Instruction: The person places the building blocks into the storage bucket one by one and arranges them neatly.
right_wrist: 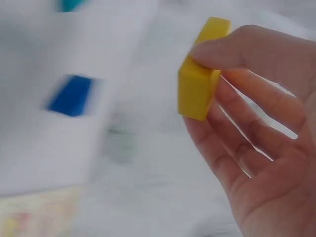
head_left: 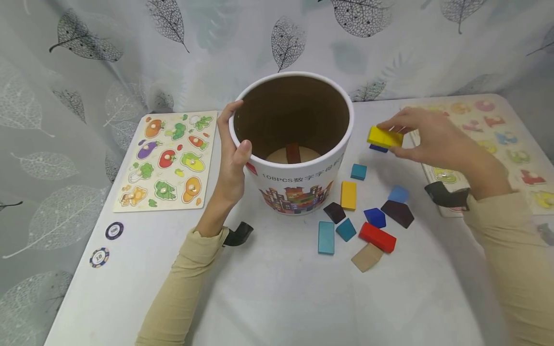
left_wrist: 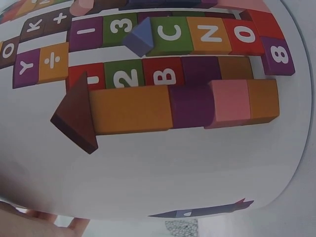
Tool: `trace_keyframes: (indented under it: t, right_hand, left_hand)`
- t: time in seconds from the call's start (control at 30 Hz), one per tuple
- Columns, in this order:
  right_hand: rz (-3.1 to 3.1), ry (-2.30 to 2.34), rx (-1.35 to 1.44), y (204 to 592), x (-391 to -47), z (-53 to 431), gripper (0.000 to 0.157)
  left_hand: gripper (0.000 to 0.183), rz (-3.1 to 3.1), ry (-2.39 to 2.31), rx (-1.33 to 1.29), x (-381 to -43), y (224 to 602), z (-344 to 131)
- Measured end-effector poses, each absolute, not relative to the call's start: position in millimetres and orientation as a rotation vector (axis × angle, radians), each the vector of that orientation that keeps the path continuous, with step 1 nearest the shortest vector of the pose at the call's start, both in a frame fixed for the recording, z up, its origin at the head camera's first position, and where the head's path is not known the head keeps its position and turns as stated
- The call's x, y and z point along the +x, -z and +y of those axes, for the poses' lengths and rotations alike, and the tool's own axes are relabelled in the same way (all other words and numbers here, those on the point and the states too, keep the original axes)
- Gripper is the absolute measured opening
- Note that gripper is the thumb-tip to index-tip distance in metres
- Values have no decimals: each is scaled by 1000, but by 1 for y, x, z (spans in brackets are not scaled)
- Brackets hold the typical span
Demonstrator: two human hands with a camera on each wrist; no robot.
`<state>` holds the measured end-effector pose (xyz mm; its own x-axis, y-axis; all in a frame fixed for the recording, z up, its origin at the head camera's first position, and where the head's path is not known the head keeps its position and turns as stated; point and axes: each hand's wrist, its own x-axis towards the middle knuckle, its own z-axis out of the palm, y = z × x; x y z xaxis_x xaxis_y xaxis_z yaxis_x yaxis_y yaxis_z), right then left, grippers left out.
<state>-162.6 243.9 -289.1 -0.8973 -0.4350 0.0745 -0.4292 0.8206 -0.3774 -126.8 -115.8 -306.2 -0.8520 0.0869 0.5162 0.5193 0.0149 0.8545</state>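
A large white bucket [head_left: 298, 169] with printed blocks on its side stands upright on the table, its open top tilted toward me in the head view. My left hand [head_left: 231, 158] grips its left rim, thumb near the front edge. Inside, a dark red block [head_left: 293, 153] lies at the bottom. Between thumb and fingers, my right hand [head_left: 426, 137] pinches a yellow rectangular block [right_wrist: 197, 84], to the right of the bucket. A dark blue block [head_left: 379, 148] shows just beneath the yellow one. The left wrist view is filled by the bucket's printed wall [left_wrist: 148, 173].
Several loose blocks lie right of the bucket, among them a red block [head_left: 377, 237], a light teal block [head_left: 326, 238] and an orange-yellow block [head_left: 348, 195]. A vegetable puzzle board [head_left: 130, 205] lies left, with two poker chips nearby. Another puzzle board [head_left: 521, 139] lies under the right arm.
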Motion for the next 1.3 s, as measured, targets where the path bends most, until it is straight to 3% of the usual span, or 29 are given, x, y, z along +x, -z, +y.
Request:
trace_keyframes:
  t: [0.13, 0.37, 0.7, 1.03, 1.3]
  right_hand:
    - [3161, 740, -789, 250, -151, 235, 60]
    - [3269, 1021, -1211, 208, -140, 192, 58]
    - [2998, 1247, -1402, 210, -139, 154, 57]
    - [2969, 1164, -1401, 212, -140, 152, 48]
    - [3054, 1146, -1375, 213, -135, 168, 53]
  left_hand:
    - [101, -1973, 1908, -628, -127, 307, -116]
    - [99, -1956, 1920, -639, -128, 307, -117]
    - [101, -1973, 1930, -637, -128, 309, -115]
    - [100, -1983, 1903, -636, -127, 309, -116]
    - [99, -1972, 1905, -641, -127, 307, -116]
